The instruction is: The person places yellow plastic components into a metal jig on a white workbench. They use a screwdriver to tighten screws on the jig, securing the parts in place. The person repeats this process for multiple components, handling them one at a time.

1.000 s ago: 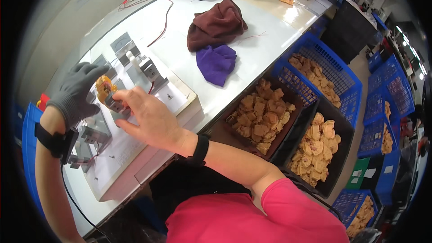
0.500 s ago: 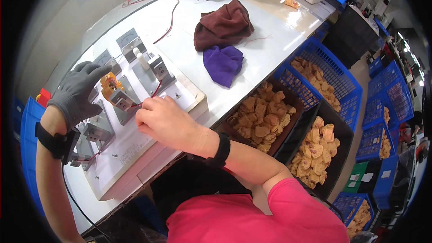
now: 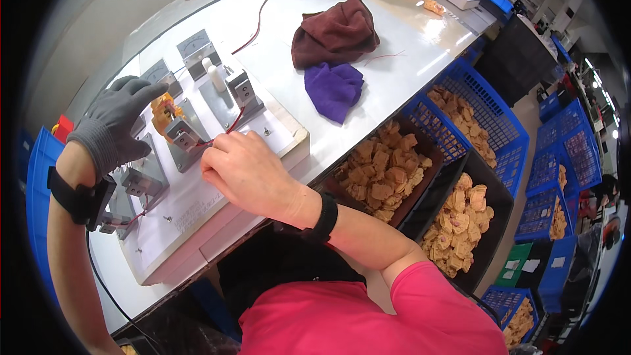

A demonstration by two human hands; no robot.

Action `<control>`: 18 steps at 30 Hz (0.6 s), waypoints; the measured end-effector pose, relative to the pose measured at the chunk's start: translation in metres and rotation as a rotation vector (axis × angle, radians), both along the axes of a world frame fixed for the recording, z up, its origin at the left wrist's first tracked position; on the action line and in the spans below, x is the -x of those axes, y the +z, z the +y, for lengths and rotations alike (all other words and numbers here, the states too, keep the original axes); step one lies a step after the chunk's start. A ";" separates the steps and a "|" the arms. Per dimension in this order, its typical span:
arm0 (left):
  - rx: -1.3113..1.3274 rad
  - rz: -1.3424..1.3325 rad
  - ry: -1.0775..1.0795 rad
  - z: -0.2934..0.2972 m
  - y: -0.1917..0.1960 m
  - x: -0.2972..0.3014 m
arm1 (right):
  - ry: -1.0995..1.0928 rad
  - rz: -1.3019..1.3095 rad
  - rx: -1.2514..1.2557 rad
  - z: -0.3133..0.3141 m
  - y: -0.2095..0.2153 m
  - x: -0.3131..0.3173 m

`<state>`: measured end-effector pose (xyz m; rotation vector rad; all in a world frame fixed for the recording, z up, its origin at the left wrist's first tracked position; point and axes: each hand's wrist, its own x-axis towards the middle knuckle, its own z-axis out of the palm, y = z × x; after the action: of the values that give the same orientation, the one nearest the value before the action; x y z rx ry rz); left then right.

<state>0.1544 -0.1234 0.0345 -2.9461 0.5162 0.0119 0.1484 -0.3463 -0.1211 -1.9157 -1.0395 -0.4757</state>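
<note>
A white test board (image 3: 197, 217) carries several grey clamp blocks, and an orange-yellow moulded part (image 3: 162, 116) sits behind one grey block (image 3: 185, 135). My left hand (image 3: 117, 118), in a grey glove, reaches over the board with fingers and thumb apart. Its index fingertip is at the upper edge of the moulded part. My bare right hand (image 3: 253, 174) is closed beside the same block, at its red and black wires (image 3: 204, 144). Its fingertips are partly hidden, so what they grip does not show. A white-knobbed lever (image 3: 213, 75) stands farther back, near two dial meters (image 3: 196, 49).
Brown cloth (image 3: 335, 33) and purple cloth (image 3: 334, 91) lie on the white table beyond the board. To the right, a brown bin (image 3: 426, 174), a black bin (image 3: 503, 207) and a blue crate (image 3: 509, 135) hold many similar orange-yellow parts. A thin red wire (image 3: 263, 10) crosses the tabletop.
The whole view has shifted slightly. Against the board, both hands stay in nearly the same places, the left at the moulded part and the right at the block's wires.
</note>
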 end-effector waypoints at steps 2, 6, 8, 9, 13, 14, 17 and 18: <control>-0.004 -0.001 -0.001 0.001 0.001 0.001 | 0.004 0.011 -0.004 0.000 0.001 0.000; -0.010 -0.003 -0.005 0.000 0.003 0.003 | 0.013 0.017 -0.006 0.000 0.002 -0.001; 0.009 -0.002 -0.018 -0.001 0.003 0.003 | 0.003 0.014 -0.006 0.000 0.001 -0.001; 0.027 0.001 -0.022 -0.004 0.003 0.004 | 0.001 0.013 -0.007 0.000 0.001 -0.001; 0.026 -0.001 -0.049 0.004 0.001 0.009 | 0.003 -0.003 -0.015 0.003 0.004 0.003; 0.025 -0.001 -0.051 0.002 0.000 0.006 | -0.006 -0.018 -0.014 0.000 0.003 0.002; 0.007 0.024 0.016 -0.013 0.003 0.005 | -0.013 -0.021 -0.003 -0.004 0.003 -0.001; -0.015 0.022 -0.003 -0.011 0.004 0.007 | -0.009 -0.014 0.003 -0.002 0.003 0.000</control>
<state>0.1475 -0.1349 0.0380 -2.9336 0.5210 0.0481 0.1481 -0.3486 -0.1180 -1.9234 -1.0417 -0.4936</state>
